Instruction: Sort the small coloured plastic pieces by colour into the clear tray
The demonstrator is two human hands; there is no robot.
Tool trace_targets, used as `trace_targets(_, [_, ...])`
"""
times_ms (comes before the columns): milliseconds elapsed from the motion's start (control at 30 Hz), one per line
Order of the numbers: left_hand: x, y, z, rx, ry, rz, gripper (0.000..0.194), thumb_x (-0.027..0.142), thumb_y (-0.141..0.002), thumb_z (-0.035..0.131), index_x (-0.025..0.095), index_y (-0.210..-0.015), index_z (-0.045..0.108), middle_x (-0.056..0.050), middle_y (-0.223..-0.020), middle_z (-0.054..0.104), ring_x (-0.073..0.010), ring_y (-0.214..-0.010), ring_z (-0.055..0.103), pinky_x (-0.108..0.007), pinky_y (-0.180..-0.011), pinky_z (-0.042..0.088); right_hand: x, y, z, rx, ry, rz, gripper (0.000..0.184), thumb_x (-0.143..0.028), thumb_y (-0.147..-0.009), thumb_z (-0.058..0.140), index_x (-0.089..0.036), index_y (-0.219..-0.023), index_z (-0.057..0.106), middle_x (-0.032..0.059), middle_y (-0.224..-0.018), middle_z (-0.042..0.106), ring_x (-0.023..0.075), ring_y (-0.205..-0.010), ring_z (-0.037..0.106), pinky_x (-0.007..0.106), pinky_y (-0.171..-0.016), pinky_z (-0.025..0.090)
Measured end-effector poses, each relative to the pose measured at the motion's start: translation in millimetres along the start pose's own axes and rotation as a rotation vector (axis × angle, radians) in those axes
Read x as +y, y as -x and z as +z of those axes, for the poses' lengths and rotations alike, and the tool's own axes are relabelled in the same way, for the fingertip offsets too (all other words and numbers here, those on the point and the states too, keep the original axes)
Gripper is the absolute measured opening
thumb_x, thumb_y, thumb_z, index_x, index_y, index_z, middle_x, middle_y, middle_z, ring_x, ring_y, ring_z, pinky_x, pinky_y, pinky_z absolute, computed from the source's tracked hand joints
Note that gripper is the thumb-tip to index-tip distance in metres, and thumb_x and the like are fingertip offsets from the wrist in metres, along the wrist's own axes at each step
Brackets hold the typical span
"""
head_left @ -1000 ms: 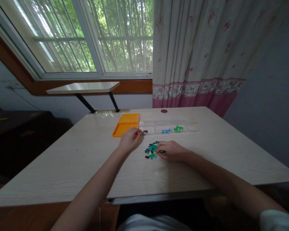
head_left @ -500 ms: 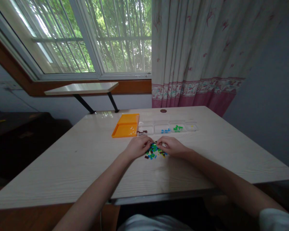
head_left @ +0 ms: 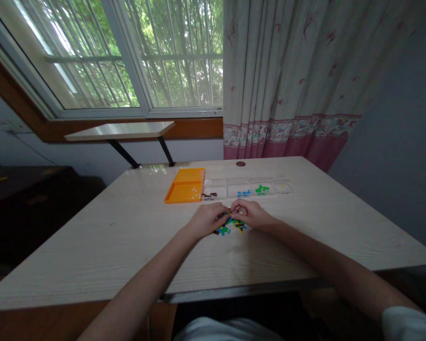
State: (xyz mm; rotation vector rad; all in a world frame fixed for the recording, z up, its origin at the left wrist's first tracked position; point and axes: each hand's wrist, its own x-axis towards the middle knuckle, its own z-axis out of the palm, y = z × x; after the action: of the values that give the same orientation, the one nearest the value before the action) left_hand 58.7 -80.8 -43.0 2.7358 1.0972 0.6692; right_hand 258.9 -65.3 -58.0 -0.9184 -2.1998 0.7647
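Observation:
A heap of small green, blue, yellow and dark brown plastic pieces lies on the table, partly hidden under my hands. My left hand comes at the heap from the left, its fingers bent together over the pieces. From the right, my right hand has its thumb and fingers closed at the heap's far edge. The fingertips of both hands nearly meet. Whatever is between them is too small to make out.
Behind the heap stands a row of clear trays with sorted brown, blue, green and yellow pieces. An open orange case with some white pieces lies left of them. A small raised shelf stands at the back left of the table.
My left hand has shifted slightly right over the heap, so its fingertips are closer to those of my right hand. The trays and the case have not moved.

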Motion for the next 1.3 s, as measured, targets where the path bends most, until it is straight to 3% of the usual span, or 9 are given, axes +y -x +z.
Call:
trace_targets(300, [0.4,-0.6,0.8,0.064,0.043,-0.022,0.016,0.024,-0.083,0.048,0.019,-0.088,0.062,-0.002,-0.073,0.061,-0.0116,-0.066,0.054,-0.021,-0.061,0.040,0.3,0.6,-0.4,0.001,-0.030,0.015,0.027,-0.033,-0.081,0.055,-0.018,-0.103,0.049,-0.0027,-0.075,0.059,0.0045,-0.044,0.037,0.016,-0.045,0.029])
trace_targets(600, [1.1,-0.8,-1.4,0.126,0.061,-0.047,0.015,0.026,-0.082,0.049,0.018,-0.084,0.062,-0.001,-0.067,0.059,-0.0108,-0.061,0.052,-0.021,-0.057,0.039,-2.2,0.5,-5.0,0.035,0.198,-0.101,0.014,-0.028,-0.079,0.058,-0.018,-0.089,0.060,0.0017,-0.078,0.062,0.0126,-0.072,0.056,0.023,-0.068,0.041])
trace_targets(933, [1.9,-1.3,0.3,0.117,0.079,-0.057,0.015,0.027,-0.081,0.051,0.018,-0.084,0.062,-0.001,-0.068,0.061,-0.0104,-0.059,0.053,-0.021,-0.055,0.039,-2.1,1.1,-6.1,0.085,0.269,-0.148,0.014,-0.030,-0.081,0.055,-0.018,-0.085,0.062,0.0026,-0.077,0.063,0.0129,-0.071,0.057,0.023,-0.065,0.042])
trace_targets(1100, [-4.0,-1.2,-2.2,0.101,-0.025,-0.139,0.019,0.032,-0.085,0.046,0.019,-0.086,0.061,-0.002,-0.076,0.063,-0.0124,-0.066,0.056,-0.022,-0.058,0.040,-3.1,2.8,-17.0,0.177,0.322,-0.192,0.017,-0.030,-0.084,0.051,-0.018,-0.085,0.062,0.0036,-0.078,0.064,0.0136,-0.073,0.057,0.023,-0.067,0.042])
trace_targets(1300, [-18.1,0.5,-1.9,0.055,-0.179,-0.174,0.018,0.027,-0.085,0.043,0.021,-0.091,0.060,-0.005,-0.092,0.062,-0.0176,-0.084,0.058,-0.025,-0.065,0.044,-7.5,6.2,-39.1,0.419,0.359,-0.205,0.020,-0.032,-0.085,0.049,-0.018,-0.085,0.063,0.0047,-0.077,0.064,0.0127,-0.064,0.055,0.024,-0.063,0.042])
